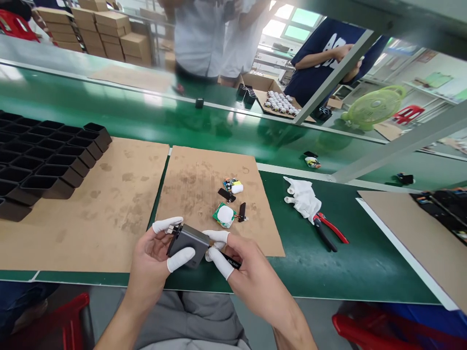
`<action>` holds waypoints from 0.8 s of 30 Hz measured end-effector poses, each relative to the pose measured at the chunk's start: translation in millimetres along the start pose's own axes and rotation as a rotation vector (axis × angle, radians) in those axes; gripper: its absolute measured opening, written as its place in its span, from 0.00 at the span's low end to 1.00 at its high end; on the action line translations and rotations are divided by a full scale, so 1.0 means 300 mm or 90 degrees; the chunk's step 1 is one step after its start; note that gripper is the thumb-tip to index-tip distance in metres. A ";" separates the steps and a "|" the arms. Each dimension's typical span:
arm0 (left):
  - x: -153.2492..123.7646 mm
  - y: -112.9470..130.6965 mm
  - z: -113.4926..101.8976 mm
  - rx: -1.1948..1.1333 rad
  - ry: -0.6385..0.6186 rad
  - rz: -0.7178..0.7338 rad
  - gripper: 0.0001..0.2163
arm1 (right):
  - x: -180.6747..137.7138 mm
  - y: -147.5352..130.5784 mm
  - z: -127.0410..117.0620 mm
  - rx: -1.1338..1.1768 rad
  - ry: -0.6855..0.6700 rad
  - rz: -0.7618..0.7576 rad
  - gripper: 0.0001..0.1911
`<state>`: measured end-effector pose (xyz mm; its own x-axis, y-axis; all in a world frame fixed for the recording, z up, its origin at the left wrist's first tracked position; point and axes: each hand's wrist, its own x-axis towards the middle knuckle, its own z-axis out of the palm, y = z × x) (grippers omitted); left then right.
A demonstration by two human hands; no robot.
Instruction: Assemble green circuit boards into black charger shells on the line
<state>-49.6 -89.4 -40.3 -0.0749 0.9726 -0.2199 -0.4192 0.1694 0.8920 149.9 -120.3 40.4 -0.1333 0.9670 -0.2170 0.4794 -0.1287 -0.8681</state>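
My left hand [153, 257], with white finger cots on its fingertips, grips a small dark grey box-shaped housing [188, 243] over the front edge of the green table. My right hand [244, 267], also in finger cots, pinches the housing's right side and a thin black part [230, 263] below it. Just beyond, on a brown cardboard sheet [197, 184], lie a green circuit board with a white dome [224, 215], a small black piece [242, 212], a black flat part [226, 195] and a little board with a white component [233, 186].
Rows of black housings [44, 160] fill the left cardboard sheet. White gloves [302, 197] and red-handled pliers [328, 231] lie right of the work sheet. A green conveyor belt [146, 112] runs behind; other people stand beyond it beside a box of parts [280, 103]. A green fan [372, 106] stands far right.
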 end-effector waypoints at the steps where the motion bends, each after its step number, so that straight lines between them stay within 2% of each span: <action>1: -0.001 0.001 0.001 0.003 0.004 -0.005 0.32 | 0.001 0.000 0.001 0.011 0.004 -0.006 0.18; 10: -0.008 0.008 0.010 0.035 0.009 -0.034 0.31 | 0.002 0.037 0.021 0.029 0.019 -0.013 0.18; 15: 0.004 0.029 0.020 0.000 0.022 -0.060 0.33 | -0.022 -0.002 0.004 -0.035 0.062 -0.040 0.14; 20: 0.008 0.064 0.012 -0.064 0.029 -0.144 0.33 | -0.048 -0.056 -0.019 -0.071 0.118 -0.125 0.10; 24: -0.004 0.079 0.003 -0.108 -0.001 -0.164 0.28 | -0.053 -0.089 -0.032 -0.099 0.143 -0.191 0.11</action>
<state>-58.6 -86.4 -18.4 0.0539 0.9015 -0.4295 -0.5689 0.3812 0.7287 147.4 -130.1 71.4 -0.1025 0.9827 0.1545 0.5754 0.1852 -0.7966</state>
